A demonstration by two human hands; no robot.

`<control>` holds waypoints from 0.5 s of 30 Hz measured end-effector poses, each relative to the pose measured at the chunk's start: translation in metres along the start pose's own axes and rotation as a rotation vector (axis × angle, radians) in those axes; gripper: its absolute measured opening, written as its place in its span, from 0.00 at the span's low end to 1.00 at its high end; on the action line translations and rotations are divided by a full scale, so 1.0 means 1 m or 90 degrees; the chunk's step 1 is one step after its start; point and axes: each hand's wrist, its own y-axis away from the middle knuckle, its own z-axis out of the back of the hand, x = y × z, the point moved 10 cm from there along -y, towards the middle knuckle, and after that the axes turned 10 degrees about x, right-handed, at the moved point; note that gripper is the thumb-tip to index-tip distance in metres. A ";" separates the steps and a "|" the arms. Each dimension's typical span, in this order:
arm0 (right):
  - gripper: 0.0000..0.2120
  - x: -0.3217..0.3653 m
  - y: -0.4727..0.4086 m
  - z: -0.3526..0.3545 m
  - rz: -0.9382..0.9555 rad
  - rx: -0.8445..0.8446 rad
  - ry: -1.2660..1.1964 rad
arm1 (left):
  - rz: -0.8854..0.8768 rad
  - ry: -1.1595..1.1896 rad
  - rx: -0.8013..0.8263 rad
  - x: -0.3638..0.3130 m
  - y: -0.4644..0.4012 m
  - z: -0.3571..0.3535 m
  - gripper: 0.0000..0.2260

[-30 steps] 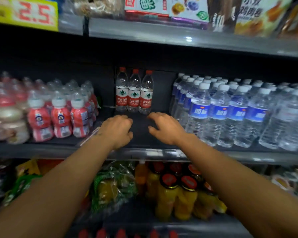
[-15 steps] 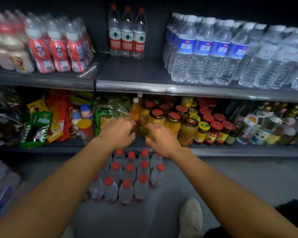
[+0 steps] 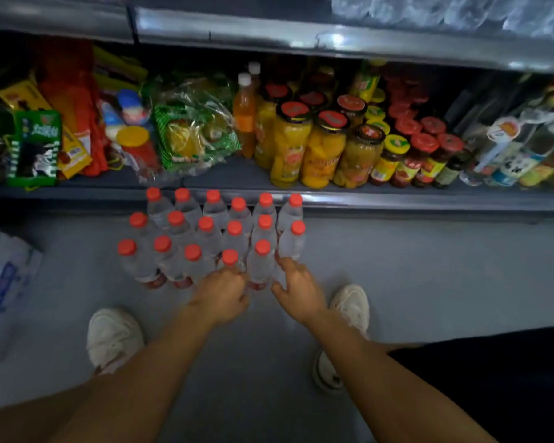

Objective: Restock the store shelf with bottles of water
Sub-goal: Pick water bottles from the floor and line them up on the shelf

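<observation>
Hands reach a cluster of red-capped water bottles (image 3: 205, 235) standing on the floor (image 3: 429, 266) before the lower shelf (image 3: 397, 199): left hand (image 3: 221, 294) grips one front bottle, right hand (image 3: 298, 290) touches another with loosely spread fingers.

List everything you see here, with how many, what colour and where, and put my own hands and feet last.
water bottles: 17 caps visible, clear with red caps, standing on floor before shelf
fruit jars: several, yellow contents, dark lids, shelf centre
small jars: many, red and yellow lids, shelf right
snack packets: several, green, yellow, red, shelf left
wrapped pack: one, white and blue, floor left
shoes: two, white, floor
left hand: at nearest bottles
right hand: at nearest bottles
</observation>
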 end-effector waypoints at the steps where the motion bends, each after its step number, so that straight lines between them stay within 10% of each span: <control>1: 0.29 -0.005 -0.003 -0.007 -0.009 0.000 -0.022 | 0.009 -0.002 0.020 0.004 -0.005 -0.015 0.15; 15: 0.30 -0.032 -0.071 -0.053 -0.075 -0.043 -0.149 | 0.062 0.063 0.147 0.044 -0.040 -0.116 0.20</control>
